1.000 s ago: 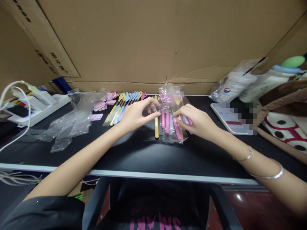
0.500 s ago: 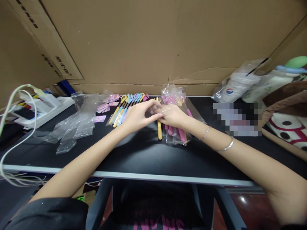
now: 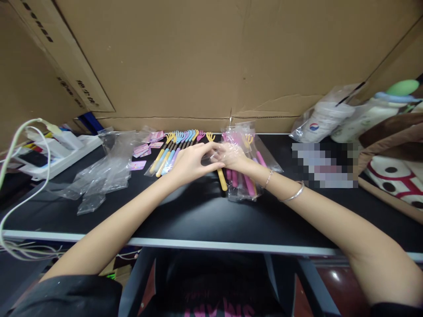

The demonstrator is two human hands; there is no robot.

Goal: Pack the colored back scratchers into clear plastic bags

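Cardboard wall (image 3: 178,61) backs blk tabletop (image 3: 205,215). L hand (image 3: 194,159) & R hand (image 3: 233,157) meet, fingers part-curled; can't tell if either grip's closed on anything. Clear bags (image 3: 115,154) far L, scratcher row (image 3: 165,160) nearer; bagged scratchers (image 3: 250,186) crowd R side. Yellow back scratcher (image 3: 222,180) right under fingertips, R hand approx nearer, axis fore-aft, far end leaning L. Pink cards (image 3: 138,165) btwn bags & row.

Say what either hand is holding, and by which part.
That cannot be told: the left hand and right hand cover the yellow claw-headed stick's middle, hiding any grip.
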